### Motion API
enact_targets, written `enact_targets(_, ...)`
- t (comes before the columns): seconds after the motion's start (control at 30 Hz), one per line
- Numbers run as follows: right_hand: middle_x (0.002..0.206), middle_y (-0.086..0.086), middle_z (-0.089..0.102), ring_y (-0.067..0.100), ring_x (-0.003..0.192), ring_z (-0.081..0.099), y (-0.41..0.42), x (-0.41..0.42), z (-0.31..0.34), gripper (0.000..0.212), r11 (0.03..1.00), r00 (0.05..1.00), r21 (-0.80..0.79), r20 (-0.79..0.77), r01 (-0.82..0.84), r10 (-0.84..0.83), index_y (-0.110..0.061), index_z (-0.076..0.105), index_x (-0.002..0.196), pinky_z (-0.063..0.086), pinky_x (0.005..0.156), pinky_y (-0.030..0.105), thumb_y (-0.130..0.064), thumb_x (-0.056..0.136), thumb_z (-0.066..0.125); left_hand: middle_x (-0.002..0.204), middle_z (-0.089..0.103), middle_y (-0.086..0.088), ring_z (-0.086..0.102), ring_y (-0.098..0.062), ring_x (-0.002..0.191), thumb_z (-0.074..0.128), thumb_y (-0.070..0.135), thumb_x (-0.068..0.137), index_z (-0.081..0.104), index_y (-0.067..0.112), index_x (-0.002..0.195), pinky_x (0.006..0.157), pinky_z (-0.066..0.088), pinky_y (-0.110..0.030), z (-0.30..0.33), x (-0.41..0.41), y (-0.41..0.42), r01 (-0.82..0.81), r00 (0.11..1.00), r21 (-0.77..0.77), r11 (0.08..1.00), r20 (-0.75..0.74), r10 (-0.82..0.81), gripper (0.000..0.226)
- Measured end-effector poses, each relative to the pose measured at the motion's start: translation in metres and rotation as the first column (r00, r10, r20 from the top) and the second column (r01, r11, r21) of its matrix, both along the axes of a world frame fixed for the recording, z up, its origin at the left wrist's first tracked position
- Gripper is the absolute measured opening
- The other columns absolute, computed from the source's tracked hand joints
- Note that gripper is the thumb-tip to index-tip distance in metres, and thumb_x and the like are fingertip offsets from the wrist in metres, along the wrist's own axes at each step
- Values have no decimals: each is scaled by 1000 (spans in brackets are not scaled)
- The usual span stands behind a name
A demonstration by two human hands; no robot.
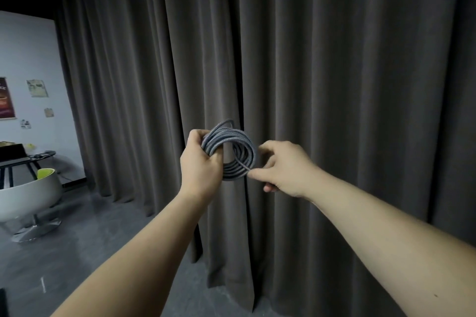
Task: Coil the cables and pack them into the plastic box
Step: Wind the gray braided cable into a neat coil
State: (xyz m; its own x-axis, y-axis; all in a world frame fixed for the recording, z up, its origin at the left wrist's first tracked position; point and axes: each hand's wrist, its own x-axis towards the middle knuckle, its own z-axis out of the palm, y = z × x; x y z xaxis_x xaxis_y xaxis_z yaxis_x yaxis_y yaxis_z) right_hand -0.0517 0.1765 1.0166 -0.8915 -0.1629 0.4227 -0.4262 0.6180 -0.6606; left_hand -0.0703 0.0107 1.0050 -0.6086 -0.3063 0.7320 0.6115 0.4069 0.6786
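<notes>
both hands grip coiled cable [231,152]

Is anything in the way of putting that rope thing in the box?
Nothing blocks the hands: the left hand grips the coiled cable and the right hand pinches its other side. The plastic box is not in view, so the way to it cannot be judged. Only a dark curtain hangs behind.

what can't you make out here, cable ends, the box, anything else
- Plastic box: not in the head view at all.
- Cable ends and plugs: not visible; the left hand covers one side of the coil, the right hand pinches the other.
- Wall posters: too small to read.
- Items on the dark table: small, cut by the left edge.
</notes>
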Motion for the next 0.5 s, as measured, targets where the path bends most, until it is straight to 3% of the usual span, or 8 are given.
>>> enact_targets(0.07,64,-2,68,6,49,64,3,4,5,23,988,997,145,-69,54,-44,-22,62,103,54,64,25,-28,82,72,77,57,14,53,10,65,56,7,90,51,20,93,59,38,-4,0,-4,-7,-43,999,19,999,18,43,14)
enact_targets(0.17,60,-7,63,0,47,52,6,11,14,6,971,990,236,-122,-37,67,-18,71,88,42,59,20,-21,87,65,77,56,12,52,1,67,55,9,91,51,18,95,58,37,-4,0,-9,-14,-80,996,27,996,51,79,11)
enact_targets(0.27,57,0,59,4,43,44,17,19,24,12,954,954,0,29,-300,300,-11,71,88,38,48,17,-8,91,59,82,57,14,53,2,72,55,9,91,50,20,100,61,37,-5,1,-10,-24,-102,993,58,993,65,99,15)
enact_targets(0.33,60,3,61,9,46,49,28,21,28,12,906,899,-135,136,-400,417,-8,68,90,42,49,19,-4,93,57,86,59,13,55,4,72,56,8,91,49,22,106,62,37,-6,3,-13,-32,-113,992,96,989,66,107,21)
enact_targets(0.37,64,4,65,11,50,56,30,21,28,11,904,884,-119,191,-412,428,-8,66,90,46,53,20,-3,93,57,89,59,12,55,5,72,56,7,91,50,23,110,62,36,-4,4,-13,-34,-114,992,93,989,64,108,25)
enact_targets(0.43,77,3,72,13,67,68,25,20,26,10,914,913,164,243,-371,327,-12,63,90,51,65,21,-4,90,58,95,60,14,57,7,75,56,6,90,53,25,118,66,35,1,3,-13,-33,-89,995,60,994,53,86,34)
enact_targets(0.5,84,-3,72,11,81,68,14,17,23,13,824,974,522,151,-222,167,-19,60,90,51,73,24,-7,85,58,97,62,15,58,4,81,56,2,89,58,25,117,73,37,0,1,-13,-26,-55,998,10,998,35,55,36)
